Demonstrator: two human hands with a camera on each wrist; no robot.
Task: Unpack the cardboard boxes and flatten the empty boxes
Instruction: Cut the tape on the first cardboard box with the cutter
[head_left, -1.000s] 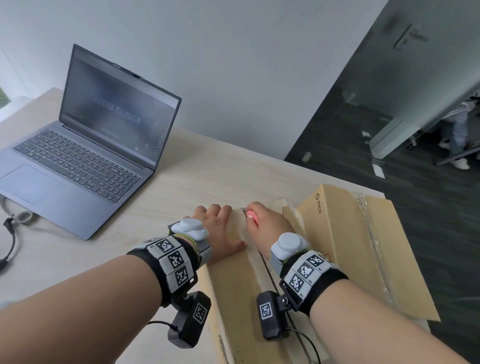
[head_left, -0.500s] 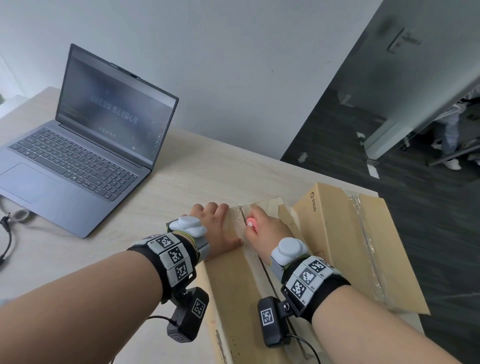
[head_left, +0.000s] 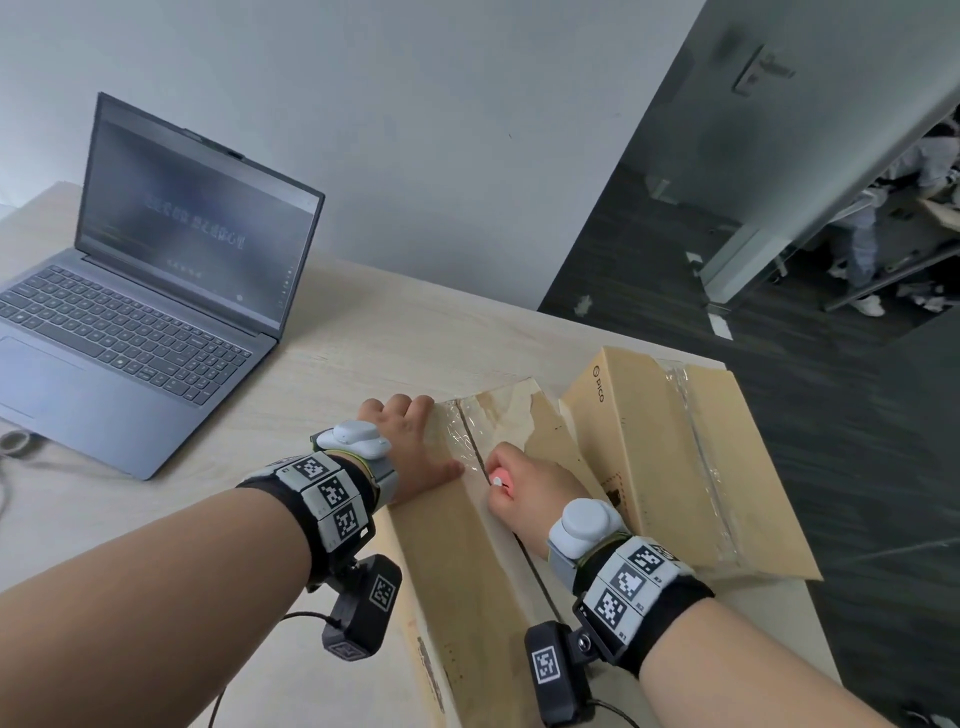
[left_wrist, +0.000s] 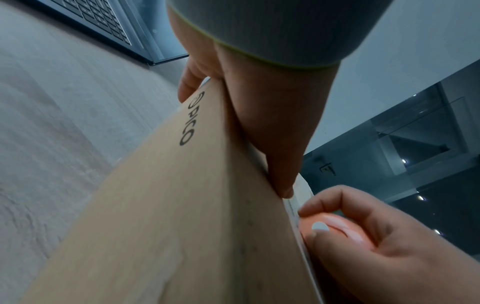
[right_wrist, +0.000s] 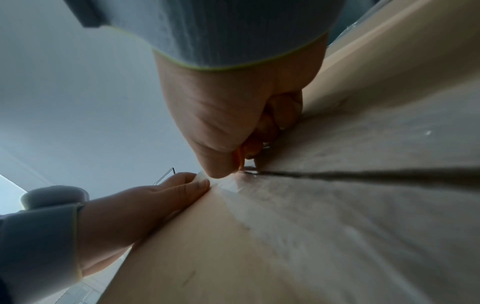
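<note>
A brown cardboard box (head_left: 467, 561) lies on the table with clear tape (head_left: 465, 436) over its top seam. My left hand (head_left: 410, 441) holds its far left corner, fingers curled over the edge (left_wrist: 187, 86) and thumb flat on top. My right hand (head_left: 524, 483) grips a small pink cutter (head_left: 500, 480), whose tip sits in the seam. In the right wrist view the cutter (right_wrist: 249, 150) meets the dark slit (right_wrist: 363, 174) that runs back toward me. The blade itself is hidden by my fingers.
A second taped cardboard box (head_left: 665, 457) with a printed logo lies against the first on the right, reaching the table's right edge. An open grey laptop (head_left: 156, 291) stands at the left. A cable (head_left: 10, 447) lies at the far left. Bare wood table (head_left: 389, 338) lies between.
My right hand has drawn the cutter a short way toward me along the seam. The left hand has stayed on the box's far corner.
</note>
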